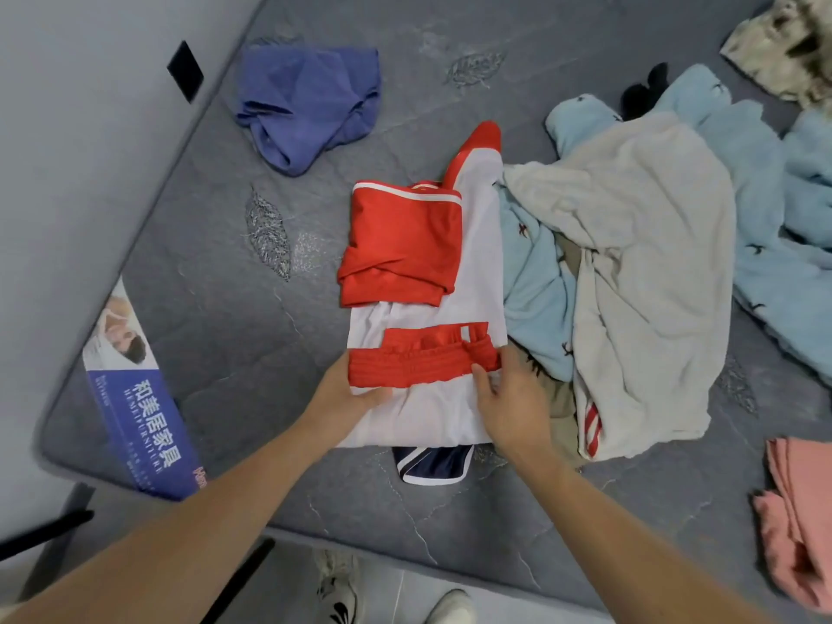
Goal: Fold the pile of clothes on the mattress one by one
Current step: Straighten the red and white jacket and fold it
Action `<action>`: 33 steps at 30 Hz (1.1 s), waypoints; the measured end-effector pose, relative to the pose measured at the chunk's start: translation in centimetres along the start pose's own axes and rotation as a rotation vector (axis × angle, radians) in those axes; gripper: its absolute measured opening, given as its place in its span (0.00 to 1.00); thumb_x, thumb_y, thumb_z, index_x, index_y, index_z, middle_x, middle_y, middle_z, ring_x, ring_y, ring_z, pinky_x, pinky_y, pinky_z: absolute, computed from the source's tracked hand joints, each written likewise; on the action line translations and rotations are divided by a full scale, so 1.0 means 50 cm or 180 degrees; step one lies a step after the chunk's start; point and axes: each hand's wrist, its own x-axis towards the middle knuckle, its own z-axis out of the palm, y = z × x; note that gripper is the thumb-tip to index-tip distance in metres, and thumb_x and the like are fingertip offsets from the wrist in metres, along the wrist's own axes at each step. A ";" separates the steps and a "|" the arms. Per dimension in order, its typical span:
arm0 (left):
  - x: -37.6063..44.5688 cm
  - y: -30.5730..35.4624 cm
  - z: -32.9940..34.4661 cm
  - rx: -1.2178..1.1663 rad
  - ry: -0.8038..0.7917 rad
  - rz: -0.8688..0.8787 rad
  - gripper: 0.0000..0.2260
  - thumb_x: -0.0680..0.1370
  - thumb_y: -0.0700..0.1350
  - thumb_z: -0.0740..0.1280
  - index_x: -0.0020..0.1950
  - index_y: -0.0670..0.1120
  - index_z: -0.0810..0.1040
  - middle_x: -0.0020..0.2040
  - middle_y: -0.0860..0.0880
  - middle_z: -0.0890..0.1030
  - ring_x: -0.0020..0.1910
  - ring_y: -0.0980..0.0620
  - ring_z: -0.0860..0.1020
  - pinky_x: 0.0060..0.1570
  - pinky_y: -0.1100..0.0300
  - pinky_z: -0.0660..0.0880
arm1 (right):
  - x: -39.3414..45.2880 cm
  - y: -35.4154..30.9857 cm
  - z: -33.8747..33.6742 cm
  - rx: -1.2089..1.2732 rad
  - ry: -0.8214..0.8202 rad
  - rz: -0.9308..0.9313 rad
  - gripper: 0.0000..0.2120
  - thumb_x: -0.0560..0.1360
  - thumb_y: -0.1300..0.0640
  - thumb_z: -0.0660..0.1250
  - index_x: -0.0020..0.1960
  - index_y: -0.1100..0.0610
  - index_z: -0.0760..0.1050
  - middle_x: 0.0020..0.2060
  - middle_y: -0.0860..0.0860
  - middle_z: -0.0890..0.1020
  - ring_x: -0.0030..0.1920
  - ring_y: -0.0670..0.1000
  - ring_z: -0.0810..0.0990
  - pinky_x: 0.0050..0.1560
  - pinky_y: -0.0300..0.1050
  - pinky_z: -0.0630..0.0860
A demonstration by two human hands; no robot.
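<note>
A red and white garment (477, 263) lies partly folded in the middle of the grey mattress (216, 308). Its red sleeve is folded across the upper part and a red ribbed band crosses the lower part. My left hand (346, 398) grips the garment's near left edge, thumb on top beside the band. My right hand (508, 398) pinches the right end of the red band. A dark blue piece with white trim (432, 463) pokes out from under the near edge. To the right lies the unfolded pile, with a beige garment (639, 272) on top of a light blue one (535, 290).
A crumpled blue-violet garment (306, 110) lies at the far left of the mattress. A pink garment (797, 524) sits at the near right and a patterned cloth (783, 42) at the far right corner. A blue label (139, 407) marks the mattress's left corner. My shoes (337, 587) stand on the floor below.
</note>
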 end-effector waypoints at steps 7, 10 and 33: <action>-0.052 -0.015 0.015 0.0966 0.0857 0.0159 0.27 0.76 0.44 0.77 0.71 0.54 0.70 0.62 0.55 0.78 0.60 0.59 0.78 0.62 0.55 0.76 | -0.031 -0.007 -0.009 -0.0503 0.0266 -0.0151 0.19 0.77 0.56 0.73 0.64 0.54 0.70 0.55 0.53 0.77 0.50 0.58 0.79 0.46 0.56 0.79; -0.091 -0.019 0.019 0.2562 0.1091 0.1036 0.35 0.77 0.42 0.72 0.81 0.47 0.60 0.77 0.45 0.65 0.74 0.44 0.68 0.71 0.45 0.70 | -0.054 -0.006 -0.019 -0.1116 0.0526 -0.1292 0.26 0.72 0.66 0.73 0.68 0.59 0.73 0.64 0.56 0.73 0.59 0.59 0.74 0.56 0.56 0.73; -0.192 -0.027 0.051 0.3108 -0.0351 0.0919 0.39 0.77 0.27 0.56 0.84 0.55 0.56 0.84 0.59 0.52 0.83 0.56 0.52 0.79 0.62 0.56 | -0.147 0.045 -0.073 -0.1611 -0.0991 -0.1820 0.33 0.60 0.71 0.77 0.64 0.56 0.82 0.64 0.52 0.83 0.64 0.58 0.82 0.60 0.54 0.83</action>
